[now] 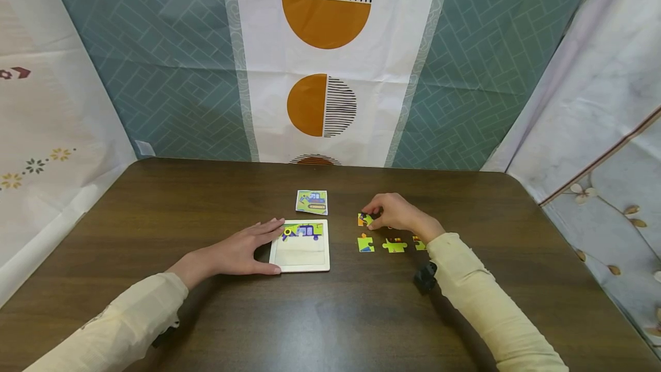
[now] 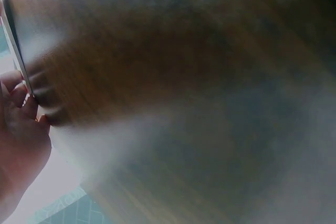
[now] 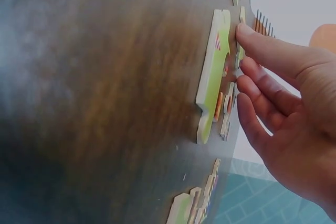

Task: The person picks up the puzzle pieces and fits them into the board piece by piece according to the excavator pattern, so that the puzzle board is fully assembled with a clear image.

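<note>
My left hand is spread at the left side of a white puzzle tray, fingers on its upper left corner and thumb by the lower left. In the left wrist view, fingertips touch the tray's edge. Along the tray's top lie fitted pieces with a purple vehicle on green; the lower part shows bare white. My right hand pinches a green and orange puzzle piece at the table, between thumb and fingers. In the right wrist view, the thumb touches a piece's edge.
Below the right hand lie a green piece, a wider green piece and one partly hidden by the sleeve. A picture card with a purple digger lies behind the tray. The brown table meets a patterned cloth wall.
</note>
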### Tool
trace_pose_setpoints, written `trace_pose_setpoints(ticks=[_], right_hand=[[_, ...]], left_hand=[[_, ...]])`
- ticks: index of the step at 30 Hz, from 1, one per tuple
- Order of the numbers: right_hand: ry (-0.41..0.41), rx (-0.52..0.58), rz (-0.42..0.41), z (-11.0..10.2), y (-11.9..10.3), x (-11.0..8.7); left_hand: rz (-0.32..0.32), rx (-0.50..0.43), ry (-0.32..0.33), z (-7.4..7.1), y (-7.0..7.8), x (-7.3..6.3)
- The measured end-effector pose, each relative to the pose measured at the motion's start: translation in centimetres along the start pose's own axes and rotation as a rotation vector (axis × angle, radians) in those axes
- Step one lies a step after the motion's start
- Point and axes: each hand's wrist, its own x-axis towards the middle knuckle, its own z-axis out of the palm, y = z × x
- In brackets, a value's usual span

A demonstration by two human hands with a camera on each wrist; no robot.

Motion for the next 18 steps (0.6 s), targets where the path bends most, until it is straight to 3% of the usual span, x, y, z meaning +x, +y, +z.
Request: trace_pose_setpoints(ticks=[8,18], right_hand=[[-0.028,-0.038,-0.025,-0.17,0.05,0.15],[-0.008,-0.022,0.006,-0.11,-0.42,0.28]], left_hand=[[-0.006,0.000,-0.002,-0.03,0.01,0.07],[-0.007,-0.004,-0.007,-0.07,0.15,0.10]])
